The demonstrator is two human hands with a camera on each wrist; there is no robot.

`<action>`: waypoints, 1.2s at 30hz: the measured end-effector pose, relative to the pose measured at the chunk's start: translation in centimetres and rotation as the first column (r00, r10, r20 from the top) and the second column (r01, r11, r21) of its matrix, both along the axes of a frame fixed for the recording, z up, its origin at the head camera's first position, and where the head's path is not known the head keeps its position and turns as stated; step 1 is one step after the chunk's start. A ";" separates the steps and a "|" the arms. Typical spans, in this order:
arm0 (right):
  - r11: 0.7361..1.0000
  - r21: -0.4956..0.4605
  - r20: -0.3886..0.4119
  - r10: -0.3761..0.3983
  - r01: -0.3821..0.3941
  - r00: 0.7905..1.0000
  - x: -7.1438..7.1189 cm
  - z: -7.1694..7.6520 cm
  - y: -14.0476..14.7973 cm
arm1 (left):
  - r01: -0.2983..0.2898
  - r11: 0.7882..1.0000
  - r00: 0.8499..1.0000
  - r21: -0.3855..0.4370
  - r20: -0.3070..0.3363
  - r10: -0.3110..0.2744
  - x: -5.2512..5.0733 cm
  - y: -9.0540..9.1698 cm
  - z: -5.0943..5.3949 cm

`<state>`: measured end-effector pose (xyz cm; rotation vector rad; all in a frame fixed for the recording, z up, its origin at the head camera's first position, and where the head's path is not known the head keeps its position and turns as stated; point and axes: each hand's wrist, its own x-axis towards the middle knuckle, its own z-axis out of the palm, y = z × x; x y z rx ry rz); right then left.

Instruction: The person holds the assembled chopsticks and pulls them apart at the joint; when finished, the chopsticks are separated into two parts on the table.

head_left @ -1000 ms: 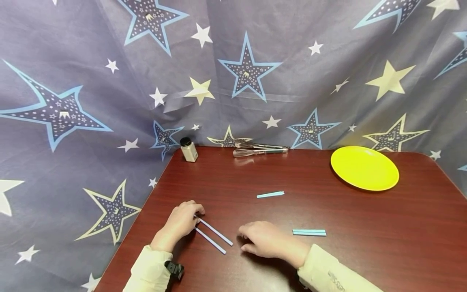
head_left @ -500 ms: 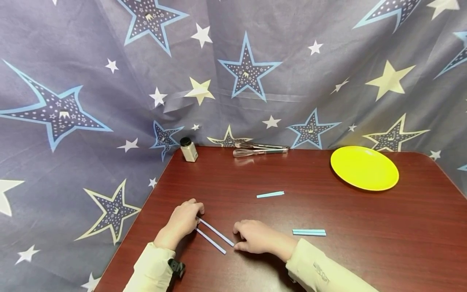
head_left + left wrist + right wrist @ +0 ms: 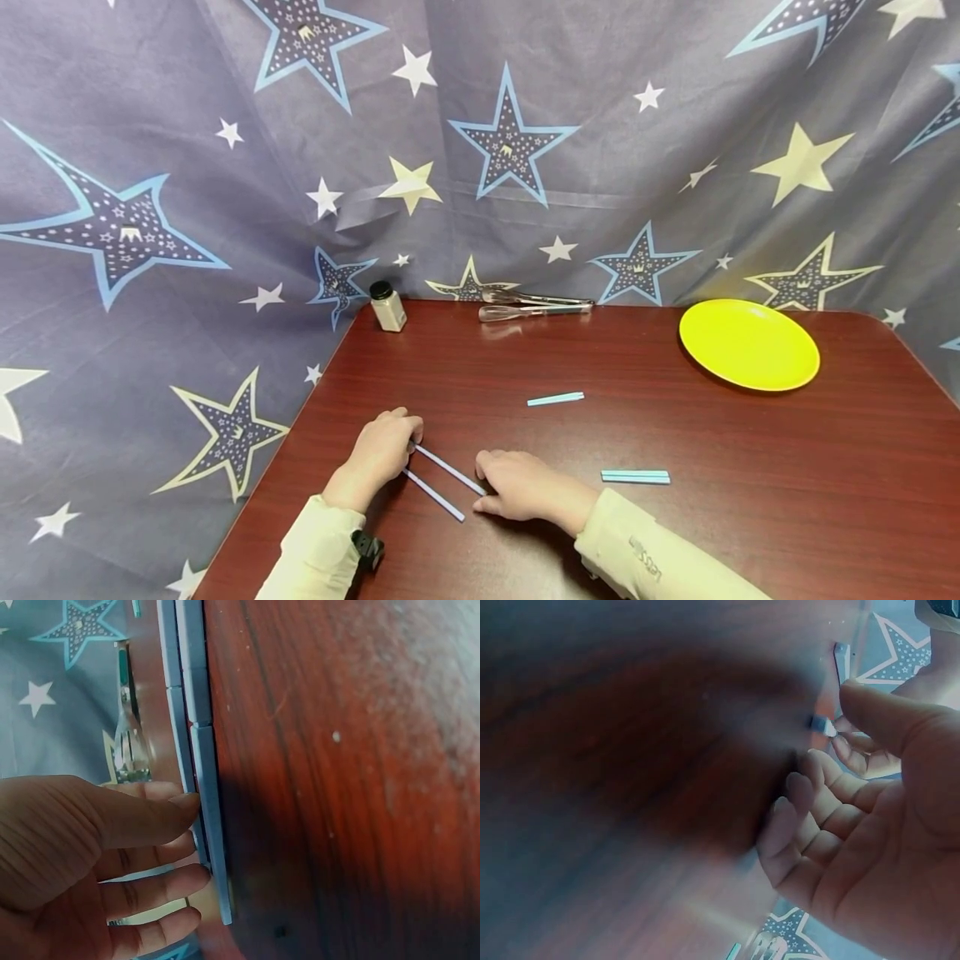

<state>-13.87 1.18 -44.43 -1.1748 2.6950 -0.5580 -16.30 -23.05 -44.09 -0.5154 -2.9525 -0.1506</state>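
Two pale blue-lavender chopsticks lie side by side, slanting, on the dark red table; the near chopstick [image 3: 435, 495] rests apart from the far chopstick [image 3: 450, 469]. My left hand [image 3: 380, 446] pinches the far chopstick near its left end; in the left wrist view its thumb [image 3: 184, 810] presses that stick, with the fingers behind. My right hand [image 3: 521, 485] is at the far chopstick's other end, which lies between the spread thumb and bent fingers. In the right wrist view a gap shows around that end, with no firm grip visible.
Two short light-blue stick bundles lie farther off, one mid-table [image 3: 555, 399] and one at right [image 3: 635, 477]. Along the back edge stand a black-capped jar [image 3: 388, 308], metal tongs [image 3: 536, 310] and a yellow plate [image 3: 750, 346]. A starry curtain [image 3: 420, 233] hangs behind.
My right hand has moved left to the far chopstick's end. The far chopstick has shifted slightly to the right and away from the near one, which stays put.
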 end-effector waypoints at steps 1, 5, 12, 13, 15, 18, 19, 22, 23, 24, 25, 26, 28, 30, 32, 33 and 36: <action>1.000 0.000 -0.006 -0.005 0.005 1.000 0.0 0.0 0.0 | -0.001 1.000 1.000 -0.002 0.000 0.001 0.0 0.0 -0.1; 1.000 0.008 -0.032 -0.028 0.029 0.999 -0.1 -0.3 -0.3 | -0.003 1.000 1.000 -0.013 -0.009 0.002 0.0 0.1 -0.2; 0.998 0.032 -0.069 -0.044 0.046 0.997 -0.1 -0.6 -0.7 | -0.007 1.000 1.000 -0.019 -0.011 0.006 0.2 0.2 0.1; 0.999 0.030 -0.077 -0.043 0.046 0.996 -0.1 -0.7 -0.7 | -0.006 1.000 1.000 -0.021 -0.014 0.006 0.3 0.2 0.1; 0.999 0.029 -0.099 -0.041 0.045 0.994 0.0 -0.7 -0.7 | -0.008 1.000 1.000 -0.026 -0.012 0.008 0.3 0.3 0.1; 0.999 0.017 -0.129 -0.048 0.051 0.990 0.0 -0.8 -0.6 | -0.009 0.999 1.000 -0.034 -0.017 0.009 0.4 0.4 0.1; 0.999 0.009 -0.134 -0.052 0.054 0.990 0.0 -0.9 -0.6 | -0.010 0.999 1.000 -0.037 -0.019 0.009 0.4 0.4 0.0; 0.997 -0.029 -0.146 -0.076 0.073 0.986 0.0 -0.9 -0.5 | -0.019 0.999 1.000 -0.044 -0.023 0.018 0.3 0.4 -0.1; 0.995 -0.043 -0.148 -0.091 0.085 0.985 0.0 -1.0 -0.5 | -0.023 0.999 0.999 -0.045 -0.023 0.022 0.3 0.4 -0.1; 0.994 -0.058 -0.149 -0.104 0.097 0.983 0.0 -1.0 -0.5 | -0.028 0.999 0.999 -0.047 -0.023 0.027 0.3 0.4 -0.2; 0.991 -0.073 -0.148 -0.120 0.110 0.982 0.0 -1.0 -0.5 | -0.031 0.998 0.999 -0.047 -0.026 0.030 0.3 0.3 -0.3; 0.989 -0.084 -0.146 -0.136 0.124 0.980 0.0 -1.1 -0.5 | -0.036 0.998 0.999 -0.049 -0.029 0.034 0.3 0.2 -0.4; 0.983 -0.109 -0.142 -0.163 0.148 0.976 -0.1 -1.2 -0.4 | -0.037 0.998 0.999 -0.050 -0.036 0.035 0.3 0.2 -0.5; 0.978 -0.131 -0.144 -0.181 0.162 0.973 -0.2 -1.2 -0.4 | -0.029 0.998 0.999 -0.050 -0.047 0.027 0.3 0.1 -0.7; 0.975 -0.150 -0.157 -0.189 0.166 0.969 -0.3 -1.2 -0.3 | -0.018 0.999 0.998 -0.050 -0.060 0.015 0.3 0.0 -0.7; 0.974 -0.158 -0.165 -0.191 0.165 0.968 -0.3 -1.1 -0.3 | -0.012 0.999 0.998 -0.048 -0.067 0.009 0.3 0.0 -0.6; 0.972 -0.173 -0.197 -0.190 0.157 0.962 -0.5 -0.8 -0.1 | 0.003 0.999 0.996 -0.040 -0.087 -0.006 0.2 0.0 -0.6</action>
